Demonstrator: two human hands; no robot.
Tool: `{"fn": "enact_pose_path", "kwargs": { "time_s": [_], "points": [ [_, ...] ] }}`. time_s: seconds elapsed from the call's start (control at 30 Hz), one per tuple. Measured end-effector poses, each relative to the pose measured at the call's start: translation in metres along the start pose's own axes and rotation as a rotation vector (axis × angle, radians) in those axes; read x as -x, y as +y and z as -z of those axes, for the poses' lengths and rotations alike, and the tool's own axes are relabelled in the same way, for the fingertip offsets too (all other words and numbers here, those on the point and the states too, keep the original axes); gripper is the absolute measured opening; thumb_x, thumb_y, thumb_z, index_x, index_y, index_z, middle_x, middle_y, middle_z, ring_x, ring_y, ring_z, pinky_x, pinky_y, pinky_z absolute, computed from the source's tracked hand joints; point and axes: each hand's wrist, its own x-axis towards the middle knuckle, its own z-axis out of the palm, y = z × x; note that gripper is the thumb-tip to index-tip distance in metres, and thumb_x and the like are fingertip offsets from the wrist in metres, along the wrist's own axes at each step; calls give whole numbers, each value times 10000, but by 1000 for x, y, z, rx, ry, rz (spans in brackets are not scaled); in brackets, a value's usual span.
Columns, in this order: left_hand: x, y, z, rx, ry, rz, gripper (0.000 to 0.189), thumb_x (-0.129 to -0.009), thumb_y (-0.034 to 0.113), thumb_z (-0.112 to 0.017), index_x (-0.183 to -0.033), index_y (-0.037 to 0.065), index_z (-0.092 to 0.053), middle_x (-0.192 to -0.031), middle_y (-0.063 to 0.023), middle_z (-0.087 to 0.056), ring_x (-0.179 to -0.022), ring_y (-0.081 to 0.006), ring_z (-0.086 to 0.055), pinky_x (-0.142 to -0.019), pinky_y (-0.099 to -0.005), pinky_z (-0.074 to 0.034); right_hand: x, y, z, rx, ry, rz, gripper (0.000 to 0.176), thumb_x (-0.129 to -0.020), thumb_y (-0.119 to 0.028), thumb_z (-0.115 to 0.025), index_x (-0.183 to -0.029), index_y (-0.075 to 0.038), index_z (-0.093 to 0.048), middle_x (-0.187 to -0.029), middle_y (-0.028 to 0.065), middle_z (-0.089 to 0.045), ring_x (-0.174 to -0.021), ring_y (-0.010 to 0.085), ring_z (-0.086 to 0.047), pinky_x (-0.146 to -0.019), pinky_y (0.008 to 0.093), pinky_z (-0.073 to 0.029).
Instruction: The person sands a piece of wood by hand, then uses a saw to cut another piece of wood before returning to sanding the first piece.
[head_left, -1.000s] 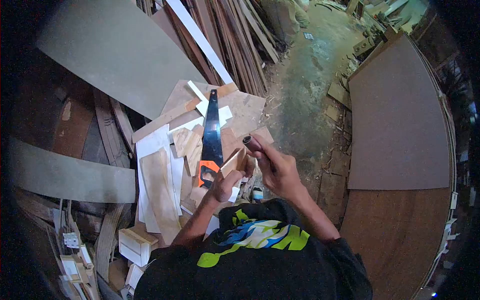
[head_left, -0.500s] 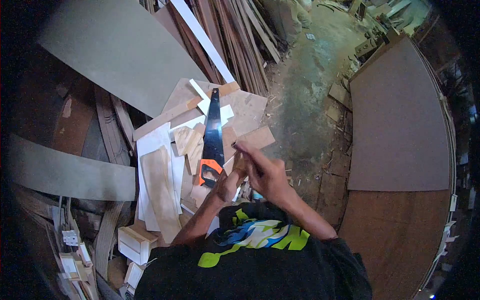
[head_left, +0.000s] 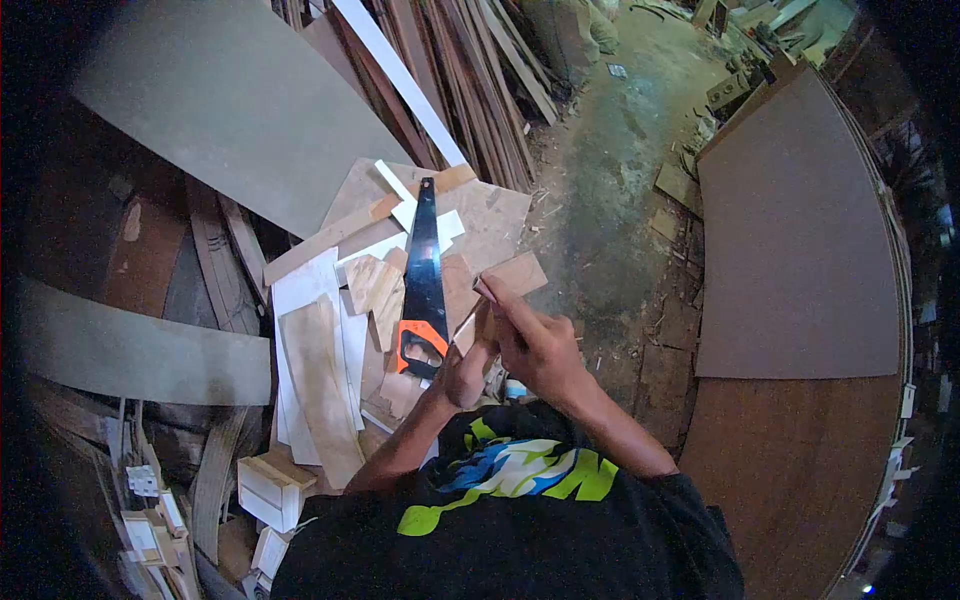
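Left hand (head_left: 463, 372) clenched round a small wood offcut (head_left: 468, 326), held edge-up in front of the chest, above the scrap pile. Right hand (head_left: 532, 345) closed on a dark round tool (head_left: 483, 289); only its tip shows, pressed to the offcut's top edge. Handsaw (head_left: 424, 262) lies just beside on plywood scraps (head_left: 318, 375), untouched. A second ago the tool stood clear with its open end visible; since then the right hand has dropped onto the offcut.

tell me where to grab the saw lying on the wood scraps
Take the saw by its orange handle, the looped end nearest the person, coming from the near side beside the left hand. The dark blade lies flat on the scraps, pointing away.
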Motion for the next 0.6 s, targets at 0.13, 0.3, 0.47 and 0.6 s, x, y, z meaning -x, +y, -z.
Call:
{"fn": "enact_pose_path", "kwargs": {
  "time_s": [0.13,0.3,0.47,0.6],
  "points": [
    [-5,-24,-2,192,22,35,511,-994,203,-344,-1456,-17,-335,-1372,-146,-488,-1247,-203,-492,-1045,-328,-396,1,10,7,95,-192,-70,617,-826,39,-596,-1410,-122,-478,-780,134,-623,-643,318,-650,-577,384,-527],
    [-8,-8,7,373,-52,183,600,-1018,244,-330,-1537,14,-136,-1497,-119,-349,-1346,-206,-393,-1102,-309,-333,0,-9,16,93,-354,-143,676,-868,-9,-555,-1496,-135,-340,-915,182,-511,-757,372,-582,-683,455,-505],
    [-13,-7,10,326,-64,165,590,-1003,178,-291,-1541,20,-107,-1562,-148,-228,-1417,-222,-307,-1156,-322,-265,-8,-9,21,109,-427,-175,675,-901,-57,-537,-1519,-139,-280,-936,188,-483,-741,390,-546,-666,471,-486],
    [-10,-2,17,283,-159,125,592,-1012,257,-300,-1542,43,-147,-1556,-90,-275,-1419,-208,-309,-1183,-345,-210,-9,-12,27,105,-477,-223,674,-913,-72,-526,-1526,-137,-254,-949,190,-481,-751,396,-551,-666,475,-487]
  ]
}}
